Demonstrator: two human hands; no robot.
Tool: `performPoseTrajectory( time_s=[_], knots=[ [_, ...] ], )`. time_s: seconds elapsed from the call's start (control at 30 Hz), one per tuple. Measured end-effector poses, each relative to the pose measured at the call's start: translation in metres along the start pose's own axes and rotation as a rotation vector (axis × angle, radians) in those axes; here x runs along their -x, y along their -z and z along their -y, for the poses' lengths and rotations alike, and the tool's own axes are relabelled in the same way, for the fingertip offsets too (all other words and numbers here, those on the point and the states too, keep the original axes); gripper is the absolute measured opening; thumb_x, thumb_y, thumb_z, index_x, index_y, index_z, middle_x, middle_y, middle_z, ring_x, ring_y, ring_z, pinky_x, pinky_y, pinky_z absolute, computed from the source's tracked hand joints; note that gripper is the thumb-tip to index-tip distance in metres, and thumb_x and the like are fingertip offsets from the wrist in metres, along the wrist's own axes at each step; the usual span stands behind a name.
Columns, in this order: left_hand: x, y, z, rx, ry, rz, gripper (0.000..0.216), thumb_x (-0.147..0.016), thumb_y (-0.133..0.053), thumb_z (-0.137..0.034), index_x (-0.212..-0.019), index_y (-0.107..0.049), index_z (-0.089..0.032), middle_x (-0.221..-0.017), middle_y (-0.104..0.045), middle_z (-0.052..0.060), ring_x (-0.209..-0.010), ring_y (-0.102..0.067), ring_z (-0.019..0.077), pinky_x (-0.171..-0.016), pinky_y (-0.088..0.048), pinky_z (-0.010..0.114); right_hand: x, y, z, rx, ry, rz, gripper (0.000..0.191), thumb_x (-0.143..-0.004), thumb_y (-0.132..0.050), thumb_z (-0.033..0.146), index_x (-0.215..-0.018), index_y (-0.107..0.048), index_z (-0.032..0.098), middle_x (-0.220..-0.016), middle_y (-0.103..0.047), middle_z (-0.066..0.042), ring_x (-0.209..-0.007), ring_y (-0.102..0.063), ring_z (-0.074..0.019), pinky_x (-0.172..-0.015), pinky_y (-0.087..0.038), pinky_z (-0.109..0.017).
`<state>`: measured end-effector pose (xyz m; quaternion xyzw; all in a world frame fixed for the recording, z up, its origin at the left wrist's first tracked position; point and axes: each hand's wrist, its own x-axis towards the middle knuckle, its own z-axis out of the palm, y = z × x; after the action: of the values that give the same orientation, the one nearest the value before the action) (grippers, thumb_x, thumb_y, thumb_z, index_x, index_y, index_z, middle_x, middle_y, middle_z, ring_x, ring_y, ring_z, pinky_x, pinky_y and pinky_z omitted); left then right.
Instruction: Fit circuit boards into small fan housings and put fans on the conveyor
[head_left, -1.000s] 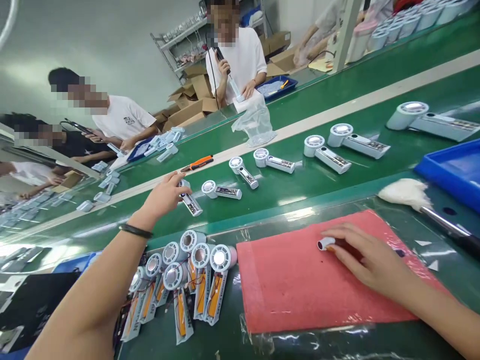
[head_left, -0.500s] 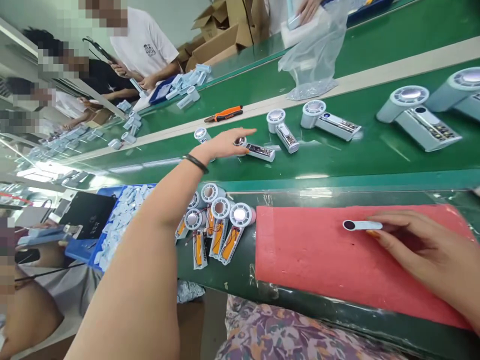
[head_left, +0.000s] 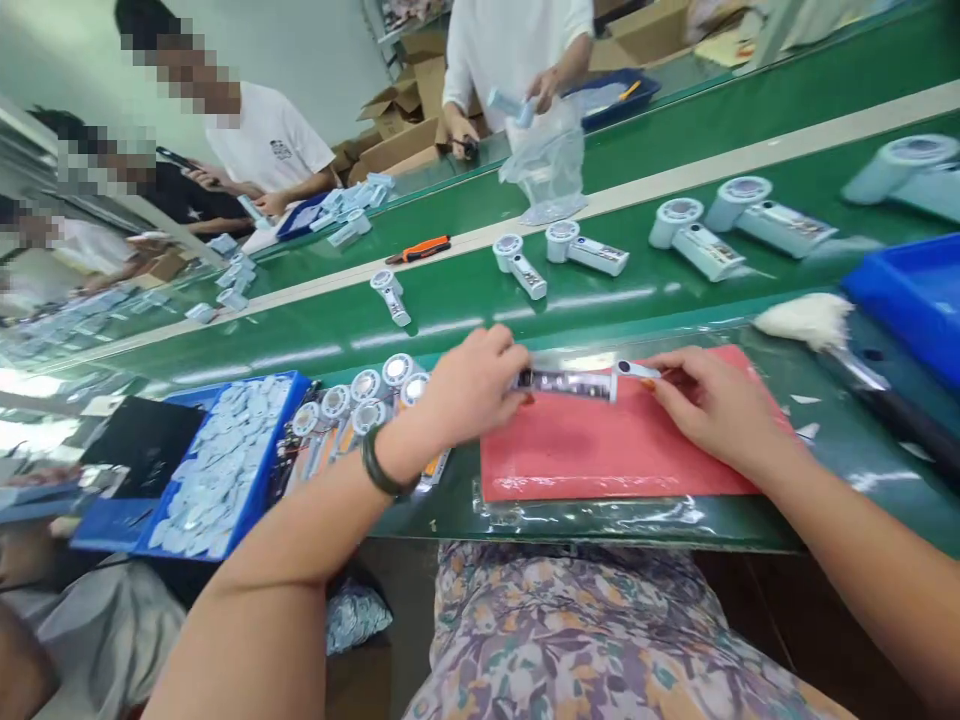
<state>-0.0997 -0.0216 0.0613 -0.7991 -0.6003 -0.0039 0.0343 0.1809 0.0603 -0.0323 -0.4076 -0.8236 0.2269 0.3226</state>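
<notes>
My left hand (head_left: 484, 385) is closed around the round head of a handheld fan, above a red mat (head_left: 570, 450). The fan's open handle (head_left: 574, 385) points right, its circuit board showing; the head is mostly hidden by my fingers. Between thumb and fingers, my right hand (head_left: 694, 395) pinches a small light-blue cover piece (head_left: 636, 370) with a dark oval at its end. This piece is close to the tip of the fan's handle; whether they touch I cannot tell. Left of the mat, several fans (head_left: 367, 415) with orange parts in their handles lie together, partly behind my left forearm.
Several fans (head_left: 705, 240) lie along the green belt (head_left: 465, 310), with orange-handled pliers (head_left: 424, 248) beyond. At left is a blue bin (head_left: 251, 500) of light-blue pieces. A blue tray (head_left: 915, 300) and a dark tool (head_left: 885, 390) lie at right. Co-workers (head_left: 517, 60) stand across.
My left hand has taken a fan off the belt and brought it back over the red mat. The right hand still holds the cover piece, now beside the fan. My view has shifted.
</notes>
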Motion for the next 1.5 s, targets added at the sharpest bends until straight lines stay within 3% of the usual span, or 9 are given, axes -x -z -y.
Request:
performPoseTrajectory(
  time_s=[0.13,0.27,0.47,0.57,0.7,0.83,1.0,1.17,1.5],
  knots=[
    [0.018,-0.039,-0.045,0.156,-0.055,0.023,0.022,-0.091,-0.07,-0.031,-0.108,-0.065,-0.017,-0.107,-0.065,0.009,-0.098,-0.06,0.0266,-0.085,-0.053,0.042,0.01,0.013,0.033,-0.075,0.043,0.035,0.021,-0.096,-0.054,0.031,-0.106,-0.071,0.022,-0.093,-0.072,-0.007,-0.076,-0.066,-0.0194,-0.067,-0.051,-0.033],
    [0.016,-0.057,-0.05,0.349,-0.061,-0.089,0.028,-0.09,-0.073,-0.034,-0.111,-0.064,-0.018,-0.116,-0.067,0.011,-0.106,-0.061,0.0284,-0.094,-0.052,0.046,0.022,0.006,0.056,0.007,0.19,0.115,0.023,-0.098,-0.051,0.027,-0.104,-0.071,0.018,-0.091,-0.07,-0.006,-0.071,-0.064,-0.0171,-0.065,-0.05,-0.031],
    [0.019,-0.056,-0.051,0.538,-0.107,-0.189,0.019,-0.095,-0.066,-0.029,-0.111,-0.066,-0.019,-0.113,-0.071,0.009,-0.108,-0.063,0.0261,-0.098,-0.051,0.045,0.026,-0.009,0.058,0.195,0.298,0.158,0.027,-0.099,-0.049,0.026,-0.104,-0.073,0.017,-0.09,-0.069,-0.009,-0.079,-0.066,-0.0245,-0.064,-0.049,-0.036],
    [0.018,-0.06,-0.058,0.54,-0.04,-0.157,0.011,-0.096,-0.064,-0.023,-0.103,-0.068,-0.016,-0.106,-0.072,0.009,-0.103,-0.064,0.025,-0.096,-0.052,0.042,0.024,-0.014,0.048,0.087,0.255,0.167,0.028,-0.102,-0.048,0.031,-0.102,-0.074,0.02,-0.093,-0.07,-0.009,-0.081,-0.068,-0.0244,-0.066,-0.051,-0.037],
    [0.015,-0.062,-0.062,0.562,0.025,-0.117,0.008,-0.096,-0.064,-0.022,-0.1,-0.07,-0.018,-0.101,-0.072,0.008,-0.102,-0.065,0.0237,-0.095,-0.053,0.04,0.026,-0.026,0.03,-0.229,0.103,0.202,0.03,-0.101,-0.051,0.045,-0.094,-0.072,0.025,-0.103,-0.072,-0.009,-0.097,-0.071,-0.0261,-0.082,-0.058,-0.041],
    [0.024,-0.055,-0.066,0.55,-0.03,-0.083,0.008,-0.096,-0.064,-0.023,-0.099,-0.07,-0.019,-0.105,-0.071,0.008,-0.108,-0.064,0.0239,-0.1,-0.051,0.04,0.034,-0.028,0.023,-0.314,-0.03,0.318,0.041,-0.097,-0.054,0.058,-0.119,-0.068,0.026,-0.123,-0.072,-0.012,-0.114,-0.069,-0.0314,-0.096,-0.058,-0.05],
    [0.047,-0.051,-0.084,0.474,-0.001,-0.05,0.021,-0.096,-0.063,-0.028,-0.115,-0.067,-0.02,-0.122,-0.071,0.01,-0.123,-0.061,0.0291,-0.107,-0.048,0.047,0.04,-0.016,0.026,-0.16,0.103,0.526,0.045,-0.096,-0.056,0.056,-0.132,-0.066,0.031,-0.132,-0.07,-0.009,-0.119,-0.067,-0.0338,-0.098,-0.056,-0.055],
    [0.048,-0.052,-0.097,0.363,0.082,-0.001,0.022,-0.099,-0.055,-0.025,-0.116,-0.067,-0.018,-0.122,-0.072,0.013,-0.125,-0.061,0.0324,-0.109,-0.047,0.056,0.044,-0.022,0.029,-0.123,0.196,0.417,0.038,-0.102,-0.047,0.041,-0.133,-0.065,0.029,-0.125,-0.071,-0.01,-0.115,-0.067,-0.0309,-0.097,-0.055,-0.052],
    [0.044,-0.058,-0.082,0.372,-0.026,-0.078,0.025,-0.097,-0.053,-0.019,-0.118,-0.066,-0.018,-0.123,-0.071,0.014,-0.118,-0.063,0.0322,-0.104,-0.049,0.055,0.047,-0.028,0.042,0.151,0.321,0.378,0.039,-0.103,-0.048,0.031,-0.135,-0.062,0.015,-0.12,-0.068,-0.018,-0.109,-0.06,-0.0324,-0.093,-0.05,-0.051]
  ],
)
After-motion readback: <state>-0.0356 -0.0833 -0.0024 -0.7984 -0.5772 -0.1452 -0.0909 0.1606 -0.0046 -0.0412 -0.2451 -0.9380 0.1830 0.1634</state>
